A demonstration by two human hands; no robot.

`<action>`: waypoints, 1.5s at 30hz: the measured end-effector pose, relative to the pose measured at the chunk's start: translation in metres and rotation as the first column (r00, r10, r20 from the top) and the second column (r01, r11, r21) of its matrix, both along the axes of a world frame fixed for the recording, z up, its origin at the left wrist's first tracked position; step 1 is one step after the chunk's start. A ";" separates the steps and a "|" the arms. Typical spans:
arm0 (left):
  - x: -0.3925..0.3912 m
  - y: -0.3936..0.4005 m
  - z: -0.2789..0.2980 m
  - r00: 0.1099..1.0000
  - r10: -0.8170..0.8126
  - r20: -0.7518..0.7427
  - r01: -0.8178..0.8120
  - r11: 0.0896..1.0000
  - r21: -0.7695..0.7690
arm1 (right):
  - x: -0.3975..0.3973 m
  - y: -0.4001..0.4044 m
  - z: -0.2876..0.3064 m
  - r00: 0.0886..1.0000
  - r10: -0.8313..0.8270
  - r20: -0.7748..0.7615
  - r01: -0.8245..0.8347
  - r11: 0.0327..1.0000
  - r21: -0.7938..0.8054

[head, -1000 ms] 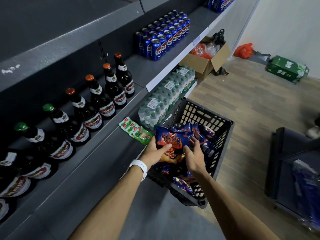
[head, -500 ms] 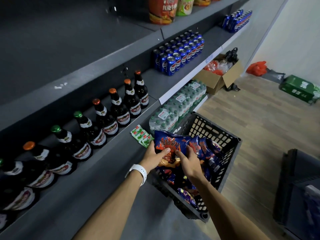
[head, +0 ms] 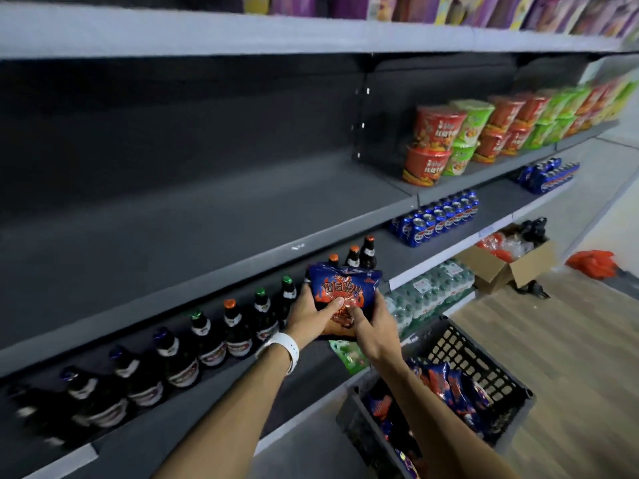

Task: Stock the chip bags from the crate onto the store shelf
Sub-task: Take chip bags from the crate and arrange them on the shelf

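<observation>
I've lifted the blue chip bag (head: pixel 342 292) clear of the crate (head: pixel 484 368), both hands' fingers (head: pixel 330 305) pinching it, toward the bare shelf (head: pixel 207 229) at frame centre.

Both hands grip a blue chip bag (head: pixel 344 292); crate (head: pixel 484 371) below.

A row of bottles (head: pixel 207 344) runs along the back of the lower shelf (head: pixel 193 420). The crate (head: pixel 484 368) sits on the floor (head: pixel 570 357) before that shelf's right end, more chip bags (head: pixel 449 382) in it.
</observation>
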State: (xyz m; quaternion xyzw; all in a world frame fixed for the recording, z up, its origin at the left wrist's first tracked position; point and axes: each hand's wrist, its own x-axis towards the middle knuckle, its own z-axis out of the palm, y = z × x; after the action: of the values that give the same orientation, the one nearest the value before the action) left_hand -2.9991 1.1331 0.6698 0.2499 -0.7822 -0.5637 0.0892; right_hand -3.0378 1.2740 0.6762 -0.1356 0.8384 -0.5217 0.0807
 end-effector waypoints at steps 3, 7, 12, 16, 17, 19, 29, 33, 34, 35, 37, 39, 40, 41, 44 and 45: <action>0.029 -0.025 0.036 0.996 0.057 -0.069 -0.060 0.998 -0.037 | 0.021 -0.028 0.037 0.998 0.023 -0.059 -0.024 1.000 -0.019; 0.086 -0.063 0.077 0.983 0.139 -0.118 -0.151 0.983 -0.101 | 0.070 -0.069 0.079 0.991 0.094 -0.099 -0.099 0.994 -0.048; 0.180 -0.115 0.117 0.960 0.229 -0.161 -0.259 0.946 -0.197 | 0.153 -0.120 0.120 0.971 0.197 -0.135 -0.209 0.974 -0.082; 0.269 -0.151 0.144 0.940 0.307 -0.152 -0.337 0.906 -0.255 | 0.231 -0.160 0.144 0.946 0.282 -0.162 -0.296 0.952 -0.073; 0.290 -0.161 0.147 0.935 0.321 -0.149 -0.351 0.897 -0.268 | 0.250 -0.170 0.149 0.942 0.299 -0.154 -0.313 0.947 -0.068; 0.336 -0.179 0.156 0.925 0.355 -0.133 -0.379 0.882 -0.281 | 0.289 -0.191 0.158 0.928 0.348 -0.137 -0.357 0.932 -0.055; 0.548 -0.259 0.186 0.817 0.568 -0.100 -0.569 0.764 -0.304 | 0.469 -0.306 0.180 0.813 0.570 -0.123 -0.575 0.818 -0.006; 0.613 -0.286 0.188 0.764 0.638 -0.100 -0.637 0.719 -0.277 | 0.528 -0.345 0.185 0.761 0.642 -0.098 -0.645 0.764 0.005; 0.627 -0.291 0.190 0.755 0.648 -0.098 -0.646 0.711 -0.276 | 0.540 -0.353 0.185 0.750 0.654 -0.095 -0.657 0.754 0.004; 0.639 -0.296 0.191 0.748 0.656 -0.100 -0.655 0.706 -0.269 | 0.550 -0.361 0.186 0.739 0.667 -0.094 -0.670 0.743 0.006; 0.661 -0.307 0.192 0.738 0.665 -0.115 -0.670 0.700 -0.248 | 0.568 -0.377 0.185 0.717 0.691 -0.090 -0.693 0.721 0.010; 0.679 -0.318 0.191 0.723 0.682 -0.114 -0.685 0.686 -0.245 | 0.583 -0.394 0.184 0.703 0.707 -0.079 -0.708 0.706 0.024; 0.686 -0.324 0.189 0.711 0.693 -0.117 -0.697 0.675 -0.242 | 0.589 -0.403 0.183 0.697 0.714 -0.072 -0.714 0.700 0.031; 0.692 -0.332 0.185 0.701 0.704 -0.114 -0.707 0.665 -0.241 | 0.595 -0.411 0.181 0.688 0.723 -0.066 -0.722 0.691 0.036; 0.704 -0.354 0.182 0.681 0.729 -0.062 -0.719 0.651 -0.245 | 0.606 -0.442 0.173 0.660 0.751 -0.033 -0.749 0.661 0.050; 0.705 -0.364 0.179 0.676 0.735 -0.041 -0.720 0.649 -0.245 | 0.608 -0.454 0.170 0.655 0.755 -0.018 -0.754 0.655 0.051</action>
State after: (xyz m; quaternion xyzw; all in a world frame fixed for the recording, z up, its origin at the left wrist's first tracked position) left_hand -2.2937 0.7695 0.8493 0.5473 -0.6807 -0.3731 0.3129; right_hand -2.4299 0.8203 0.8459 -0.4792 0.7182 -0.4220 0.2766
